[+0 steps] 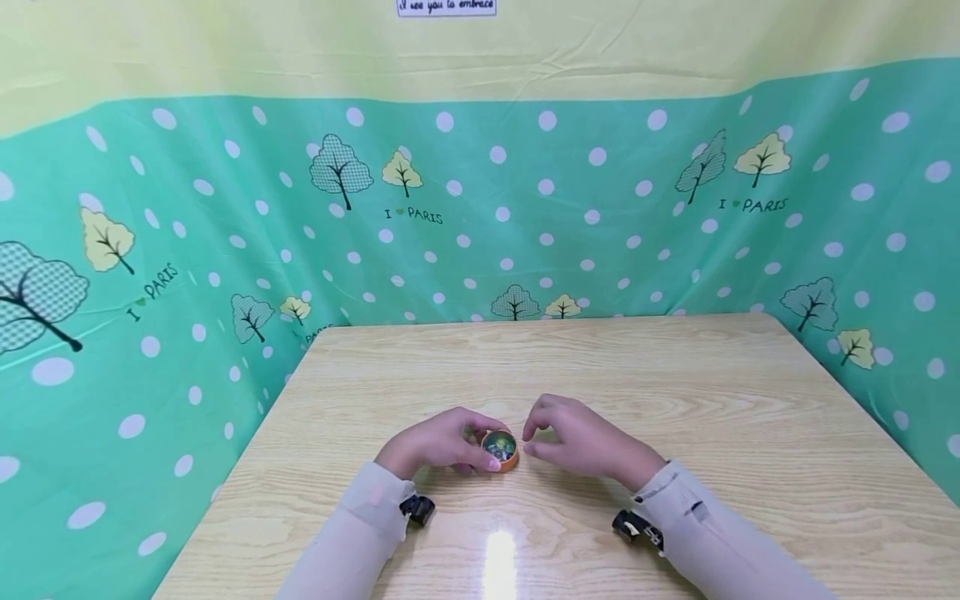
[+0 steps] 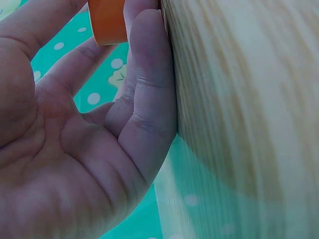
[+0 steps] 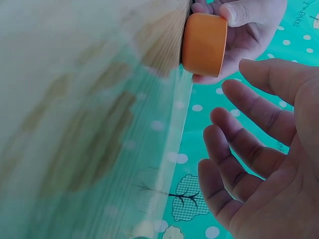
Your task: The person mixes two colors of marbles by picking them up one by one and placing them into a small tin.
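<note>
A small round orange tub (image 1: 499,447) with a dark green, glossy patterned top sits on the wooden table. My left hand (image 1: 450,440) holds it from the left side, thumb at its near edge and fingers at the far edge. In the left wrist view the orange wall (image 2: 108,22) shows between thumb and fingers, with the little finger resting along the tabletop. To the right, my right hand (image 1: 581,437) is apart from the tub, its fingers loosely bent with nothing between them. The right wrist view shows the tub's smooth orange side (image 3: 203,46).
The light wooden table (image 1: 637,358) reaches back to a green dotted curtain (image 1: 465,217) printed with trees and lettering, which also runs along both sides. Small black devices (image 1: 417,509) are strapped at both wrists. A bright light reflection lies on the table's near part.
</note>
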{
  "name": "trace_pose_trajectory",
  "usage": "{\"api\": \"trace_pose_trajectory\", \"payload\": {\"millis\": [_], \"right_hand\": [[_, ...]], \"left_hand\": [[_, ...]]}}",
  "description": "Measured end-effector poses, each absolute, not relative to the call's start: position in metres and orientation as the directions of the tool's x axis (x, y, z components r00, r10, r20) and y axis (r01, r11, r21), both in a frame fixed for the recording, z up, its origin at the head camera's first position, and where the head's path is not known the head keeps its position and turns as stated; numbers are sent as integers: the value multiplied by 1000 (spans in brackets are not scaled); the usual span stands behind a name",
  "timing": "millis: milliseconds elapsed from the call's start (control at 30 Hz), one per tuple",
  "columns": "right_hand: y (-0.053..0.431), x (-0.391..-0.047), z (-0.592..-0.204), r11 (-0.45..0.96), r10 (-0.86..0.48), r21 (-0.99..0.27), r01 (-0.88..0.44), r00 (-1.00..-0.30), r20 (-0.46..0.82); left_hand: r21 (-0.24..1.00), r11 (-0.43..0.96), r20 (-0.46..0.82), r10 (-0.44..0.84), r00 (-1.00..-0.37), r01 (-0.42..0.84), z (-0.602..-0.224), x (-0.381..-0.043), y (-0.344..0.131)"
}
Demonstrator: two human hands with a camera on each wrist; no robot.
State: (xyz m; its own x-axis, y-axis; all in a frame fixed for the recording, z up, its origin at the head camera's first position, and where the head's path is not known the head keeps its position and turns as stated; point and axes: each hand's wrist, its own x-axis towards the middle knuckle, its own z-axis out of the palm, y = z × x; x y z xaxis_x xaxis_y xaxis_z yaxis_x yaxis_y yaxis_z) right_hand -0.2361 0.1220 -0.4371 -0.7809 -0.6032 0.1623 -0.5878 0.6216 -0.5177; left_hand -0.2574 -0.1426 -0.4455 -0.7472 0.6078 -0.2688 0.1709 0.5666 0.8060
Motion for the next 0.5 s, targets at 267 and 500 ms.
{"api": "trace_pose_trajectory", "payload": {"millis": [267, 500], "right_hand": [[132, -234, -441, 645, -590, -490, -586, -790, 167], [140, -231, -444, 663, -576, -478, -576, -801, 164]], "left_hand": [[809, 563, -267, 609, -747, 169, -447, -258, -143], [813, 558, -264, 609, -748, 167, -449, -259, -143]]}}
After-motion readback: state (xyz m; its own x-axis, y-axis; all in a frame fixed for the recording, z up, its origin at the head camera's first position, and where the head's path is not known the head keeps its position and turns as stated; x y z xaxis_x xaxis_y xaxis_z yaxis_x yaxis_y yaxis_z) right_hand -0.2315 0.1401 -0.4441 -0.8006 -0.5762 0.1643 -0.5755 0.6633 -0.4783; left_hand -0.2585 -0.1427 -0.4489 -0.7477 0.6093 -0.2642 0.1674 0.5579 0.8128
